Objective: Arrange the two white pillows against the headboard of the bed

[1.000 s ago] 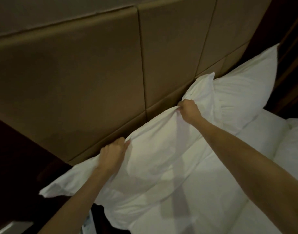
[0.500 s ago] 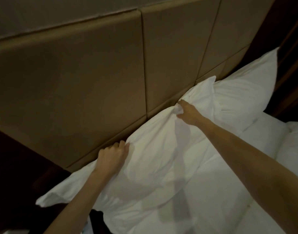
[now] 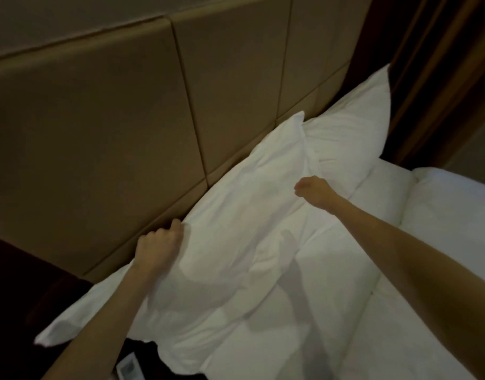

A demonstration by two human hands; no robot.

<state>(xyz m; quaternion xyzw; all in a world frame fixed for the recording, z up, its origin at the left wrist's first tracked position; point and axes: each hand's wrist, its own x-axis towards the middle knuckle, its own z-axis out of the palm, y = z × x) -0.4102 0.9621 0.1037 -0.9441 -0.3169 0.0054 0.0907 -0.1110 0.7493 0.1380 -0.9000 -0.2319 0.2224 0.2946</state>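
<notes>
Two white pillows lean against the tan padded headboard. The near pillow lies along the headboard's lower panels, and its far corner overlaps the far pillow, which stands at the bed's far end. My left hand grips the near pillow's upper edge, right where it meets the headboard. My right hand hovers over the near pillow's far end, close to the seam between the two pillows. Its fingers are curled loosely with nothing in them.
A white duvet covers the bed below the pillows. A dark wooden panel rises beyond the far pillow. At the bottom left a small pale device lies on a dark surface beside the bed.
My right hand let go of the near pillow's top edge and pulled back toward me. The pillow settled lower against the headboard. My left hand kept its hold.
</notes>
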